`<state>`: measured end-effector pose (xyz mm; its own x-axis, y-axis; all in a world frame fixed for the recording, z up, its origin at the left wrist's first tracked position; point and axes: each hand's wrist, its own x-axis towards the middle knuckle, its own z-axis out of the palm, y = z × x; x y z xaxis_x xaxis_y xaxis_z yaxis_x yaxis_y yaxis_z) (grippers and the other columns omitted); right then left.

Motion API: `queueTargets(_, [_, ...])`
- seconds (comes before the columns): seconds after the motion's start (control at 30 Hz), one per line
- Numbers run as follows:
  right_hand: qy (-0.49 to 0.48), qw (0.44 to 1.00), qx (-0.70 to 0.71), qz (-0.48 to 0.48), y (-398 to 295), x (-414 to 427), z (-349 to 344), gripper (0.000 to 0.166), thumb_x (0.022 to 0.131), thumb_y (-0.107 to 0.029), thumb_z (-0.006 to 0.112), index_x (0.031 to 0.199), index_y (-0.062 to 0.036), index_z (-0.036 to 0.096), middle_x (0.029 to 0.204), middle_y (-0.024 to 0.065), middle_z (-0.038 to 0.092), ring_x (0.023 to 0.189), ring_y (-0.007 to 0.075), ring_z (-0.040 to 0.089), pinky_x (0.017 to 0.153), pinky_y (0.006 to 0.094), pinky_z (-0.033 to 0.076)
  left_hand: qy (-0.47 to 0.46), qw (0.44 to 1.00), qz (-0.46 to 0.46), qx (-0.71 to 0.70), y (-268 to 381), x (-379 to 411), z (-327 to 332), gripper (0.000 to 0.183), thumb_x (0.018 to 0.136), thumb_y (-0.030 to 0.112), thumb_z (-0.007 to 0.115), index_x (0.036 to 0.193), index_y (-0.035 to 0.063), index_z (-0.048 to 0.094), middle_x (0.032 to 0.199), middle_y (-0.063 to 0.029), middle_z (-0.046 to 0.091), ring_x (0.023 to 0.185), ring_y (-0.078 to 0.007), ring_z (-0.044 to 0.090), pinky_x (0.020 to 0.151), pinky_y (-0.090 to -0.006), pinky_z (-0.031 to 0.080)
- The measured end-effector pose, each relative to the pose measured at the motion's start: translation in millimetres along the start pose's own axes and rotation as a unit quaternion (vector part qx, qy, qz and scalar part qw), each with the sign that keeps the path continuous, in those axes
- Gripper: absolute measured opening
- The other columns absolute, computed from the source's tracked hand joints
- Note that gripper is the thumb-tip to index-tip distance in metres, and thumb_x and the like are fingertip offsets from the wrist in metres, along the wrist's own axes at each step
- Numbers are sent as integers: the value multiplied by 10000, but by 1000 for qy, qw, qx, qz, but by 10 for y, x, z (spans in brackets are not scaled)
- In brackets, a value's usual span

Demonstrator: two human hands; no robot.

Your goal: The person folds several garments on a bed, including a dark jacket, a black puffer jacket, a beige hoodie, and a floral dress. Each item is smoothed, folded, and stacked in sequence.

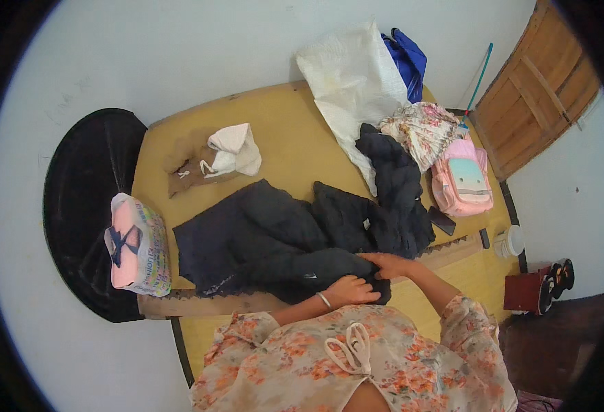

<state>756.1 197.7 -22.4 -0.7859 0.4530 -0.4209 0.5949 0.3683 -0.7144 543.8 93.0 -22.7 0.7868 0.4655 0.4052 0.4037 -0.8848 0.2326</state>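
A black garment (261, 232) is spread over the yellow-topped platform and reaches its near edge. My left hand (349, 291), with a bangle at the wrist, is curled on the garment's near right part, its fingers bent into the cloth. From the right, my right hand (388, 265) holds the same part at its edge, thumb and fingers on the fabric. More dark clothing (397, 201) lies bunched to the right, touching the garment. Beyond the garment rest a white cloth item (237, 149) with a strap and a brown sheer garment (183, 177).
At the left stands a printed plastic bag (152, 252) with pink contents, before a black oval board (85, 216). A white woven sack (353, 77), floral cloth (420, 129), a pink backpack (464, 183) and a dark phone (442, 221) lie right. A white bucket (510, 242) stands on the floor.
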Motion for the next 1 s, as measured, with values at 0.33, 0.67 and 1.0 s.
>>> queueTargets(0.33, [105,990,-94,-20,-240,-253,473,340,827,-130,754,1142,-54,652,1259,115,606,1069,352,630,934,411,511,-63,895,-441,-17,-279,-1483,-981,1047,628,276,911,1530,194,385,1458,-108,500,1403,-288,422,1119,-539,292])
queueTargets(0.67, [361,918,-101,-126,-1494,-1007,-871,352,690,89,719,1019,-18,654,933,179,666,859,384,662,758,404,521,82,830,-550,36,-339,-1979,-582,641,684,189,855,1262,149,580,1331,-100,604,1291,-290,539,1068,-432,379])
queueTargets(1.0, [646,645,-371,-169,-2066,-2533,-2093,361,823,123,636,1161,0,671,1114,159,706,1024,305,692,912,370,521,392,807,-423,128,498,-1058,-2997,418,687,-31,725,1086,88,698,1010,-147,721,848,-337,707,751,-365,549])
